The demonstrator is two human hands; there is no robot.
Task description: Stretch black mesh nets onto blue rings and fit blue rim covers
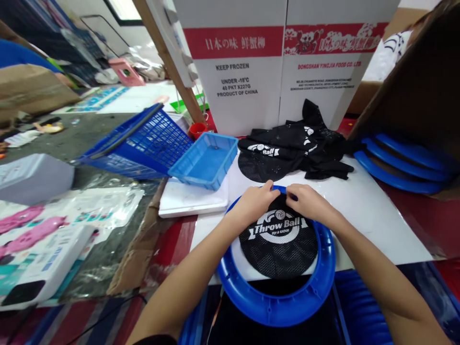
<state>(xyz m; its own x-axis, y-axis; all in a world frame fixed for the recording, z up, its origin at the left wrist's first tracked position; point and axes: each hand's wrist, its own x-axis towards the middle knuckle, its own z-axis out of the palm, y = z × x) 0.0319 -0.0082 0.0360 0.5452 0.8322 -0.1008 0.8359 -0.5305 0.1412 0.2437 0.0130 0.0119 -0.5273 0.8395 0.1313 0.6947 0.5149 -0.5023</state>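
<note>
A blue plastic ring lies in front of me, its near side overhanging the table edge. Inside it is a round black mesh net printed "Throw Ball". My left hand and my right hand meet at the ring's far side. Both have fingers pinched on the net's upper edge, close to the rim. The net's lower edge hangs loose, apart from the ring. Beyond my hands, several more black mesh nets are heaped on the white board.
A light-blue tray rests on a white foam slab at left, beside a dark-blue basket. White cartons stand behind. Several blue rings lie in a cardboard box at right.
</note>
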